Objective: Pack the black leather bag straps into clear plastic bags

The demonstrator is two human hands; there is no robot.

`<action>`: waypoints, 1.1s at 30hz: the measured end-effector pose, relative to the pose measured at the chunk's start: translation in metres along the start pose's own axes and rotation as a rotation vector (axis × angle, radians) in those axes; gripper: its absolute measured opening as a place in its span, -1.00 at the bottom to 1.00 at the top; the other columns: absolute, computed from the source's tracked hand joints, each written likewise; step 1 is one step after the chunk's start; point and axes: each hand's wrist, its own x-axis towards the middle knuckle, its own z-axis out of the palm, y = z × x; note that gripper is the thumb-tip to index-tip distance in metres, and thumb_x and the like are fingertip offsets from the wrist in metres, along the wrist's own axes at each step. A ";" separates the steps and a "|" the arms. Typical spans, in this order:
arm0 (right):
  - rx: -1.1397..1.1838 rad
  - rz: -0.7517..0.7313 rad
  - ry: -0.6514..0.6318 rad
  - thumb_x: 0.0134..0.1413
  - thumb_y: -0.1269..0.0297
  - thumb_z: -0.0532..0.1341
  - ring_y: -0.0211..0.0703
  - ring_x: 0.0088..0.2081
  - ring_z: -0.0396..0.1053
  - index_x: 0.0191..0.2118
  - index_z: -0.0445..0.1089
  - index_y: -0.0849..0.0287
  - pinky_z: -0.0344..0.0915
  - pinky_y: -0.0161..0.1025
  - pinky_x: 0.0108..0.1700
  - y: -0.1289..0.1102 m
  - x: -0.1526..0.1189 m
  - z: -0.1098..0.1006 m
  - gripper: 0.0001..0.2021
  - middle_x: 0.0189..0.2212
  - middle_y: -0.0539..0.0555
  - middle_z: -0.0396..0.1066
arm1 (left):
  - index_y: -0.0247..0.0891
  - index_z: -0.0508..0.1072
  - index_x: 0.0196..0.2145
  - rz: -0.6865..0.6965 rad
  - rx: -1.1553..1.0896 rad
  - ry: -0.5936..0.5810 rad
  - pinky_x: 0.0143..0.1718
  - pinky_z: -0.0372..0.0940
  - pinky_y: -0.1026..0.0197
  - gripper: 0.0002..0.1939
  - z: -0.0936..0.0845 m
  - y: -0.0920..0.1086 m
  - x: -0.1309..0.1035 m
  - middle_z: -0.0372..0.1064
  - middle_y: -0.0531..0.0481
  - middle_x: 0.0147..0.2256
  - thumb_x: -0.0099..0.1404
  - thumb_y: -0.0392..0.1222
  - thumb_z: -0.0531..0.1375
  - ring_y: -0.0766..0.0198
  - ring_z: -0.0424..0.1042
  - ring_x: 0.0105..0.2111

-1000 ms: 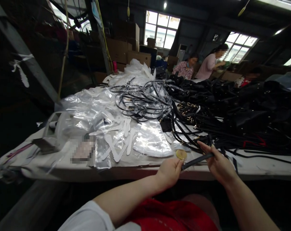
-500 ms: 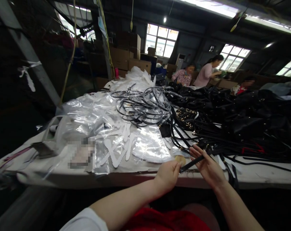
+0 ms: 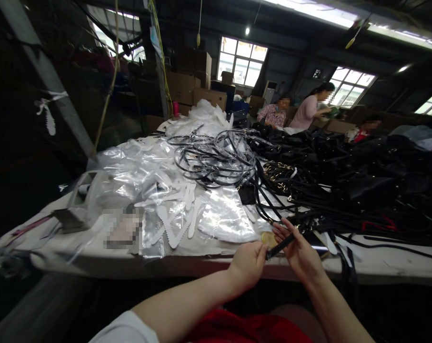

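Close to the table's front edge, my left hand (image 3: 247, 265) is closed with thumb and fingers pinching one end of a black strap (image 3: 280, 246). The strap runs up and right into my right hand (image 3: 304, 257). There it lies across the fingers under the thumb, while the fingertips stay fairly straight. Just behind my left fingertips lies a round yellowish roll (image 3: 268, 239), perhaps tape, partly covered. More black straps with gold clasps (image 3: 278, 176) lie beyond my right hand. A clear plastic bag (image 3: 227, 216) rests flat to the left of them.
Coiled straps in clear plastic (image 3: 216, 159) lie mid-table. White serrated strips (image 3: 176, 236) and loose plastic bags (image 3: 130, 166) spread leftward. Black bags (image 3: 373, 186) fill the right side. A grey metal post (image 3: 46, 81) stands at left. Several people sit or stand beyond the table.
My right hand has come slightly left and nearer to my left hand along the strap. My left hand stays nearly in place. The camera view has shifted slightly.
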 end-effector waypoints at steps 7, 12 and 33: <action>-0.304 0.005 -0.198 0.15 -0.12 0.23 0.10 0.24 0.24 0.05 0.50 -0.03 0.10 0.06 0.29 0.018 -0.035 0.031 -0.56 0.10 0.10 0.47 | -0.25 0.35 -0.48 0.001 -0.055 0.018 -0.40 0.13 0.26 -0.52 0.001 0.005 0.006 0.35 -0.01 -0.50 0.49 -0.08 -0.17 0.27 0.30 -0.48; 0.043 0.212 -0.066 0.14 -0.10 0.23 0.09 -0.02 0.49 -0.16 0.58 0.09 0.40 0.01 0.04 0.025 -0.016 0.003 -0.62 -0.14 0.14 0.59 | -0.26 0.41 -0.44 0.015 -0.120 -0.025 -0.40 0.15 0.29 -0.54 -0.001 0.002 0.003 0.40 0.00 -0.48 0.48 -0.07 -0.13 0.29 0.35 -0.45; -0.239 -0.184 0.029 -0.21 0.07 0.49 -0.13 -0.44 0.44 -0.24 0.61 0.06 0.36 -0.24 -0.41 -0.142 -0.023 0.001 -0.66 -0.44 0.06 0.56 | -0.29 0.36 -0.41 -0.064 -0.780 -0.332 -0.60 0.26 0.29 -0.37 -0.006 0.078 0.056 0.42 -0.02 -0.52 0.24 0.42 0.03 0.31 0.37 -0.63</action>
